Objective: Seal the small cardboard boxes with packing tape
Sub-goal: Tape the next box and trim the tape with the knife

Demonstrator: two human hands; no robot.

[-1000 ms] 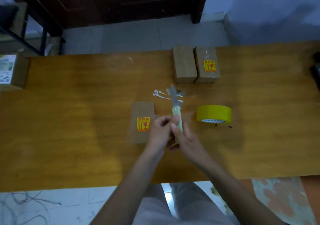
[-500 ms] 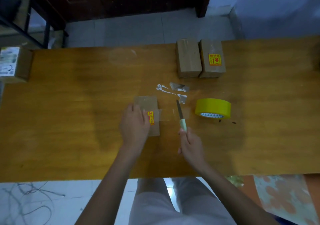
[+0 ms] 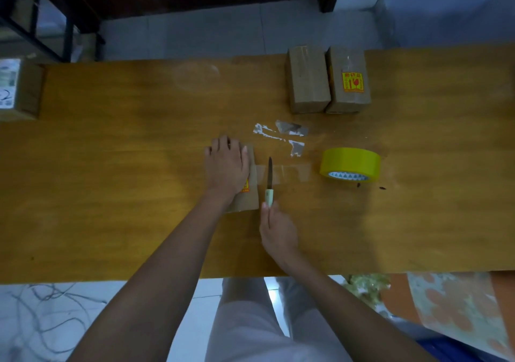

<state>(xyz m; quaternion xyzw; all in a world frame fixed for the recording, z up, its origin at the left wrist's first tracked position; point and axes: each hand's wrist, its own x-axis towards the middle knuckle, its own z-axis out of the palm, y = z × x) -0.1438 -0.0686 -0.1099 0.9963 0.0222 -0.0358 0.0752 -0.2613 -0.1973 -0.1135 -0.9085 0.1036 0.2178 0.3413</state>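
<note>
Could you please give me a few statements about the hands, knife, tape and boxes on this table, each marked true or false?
1. The left hand presses flat on a small box. True.
2. The right hand holds scissors. False: it grips a knife by its pale handle.
3. A clear strip of tape stretches from the box toward the yellow tape roll. True.
4. The tape roll sits on top of a box. False: it lies on the table.
5. Two boxes stand side by side at the table's far edge. True.
</note>
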